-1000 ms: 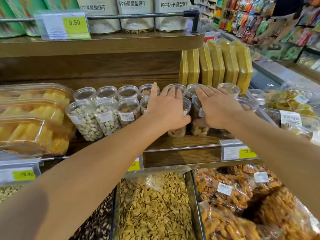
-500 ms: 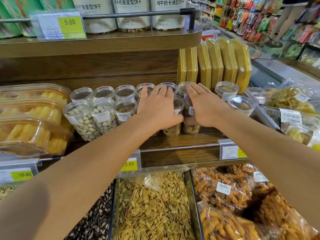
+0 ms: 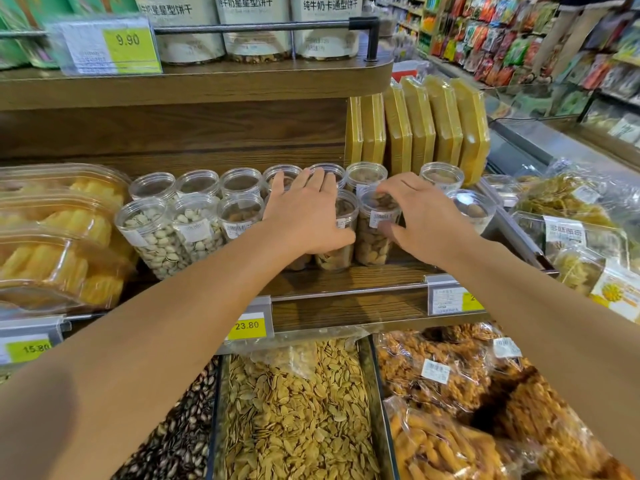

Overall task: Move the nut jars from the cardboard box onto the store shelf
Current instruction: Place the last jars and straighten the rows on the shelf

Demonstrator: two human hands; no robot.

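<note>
Seeds in the bin (image 3: 291,410) lie nearest me. Beyond, on the wooden shelf (image 3: 346,275), my left hand (image 3: 304,216) lies flat across the nut jars (image 3: 194,226), fingers straight. My right hand (image 3: 426,216) curls round one jar (image 3: 375,233). Yellow packs (image 3: 433,129) stand behind.

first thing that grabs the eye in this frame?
Two bare forearms reach in from the bottom corners and meet at mid-shelf. The left hand lies across the clear nut jars of the front row, and the right hand curls around a jar of pale nuts beside them. After that, the upright yellow packs behind the jars at right and the bin of pale seeds below the shelf stand out.
</note>
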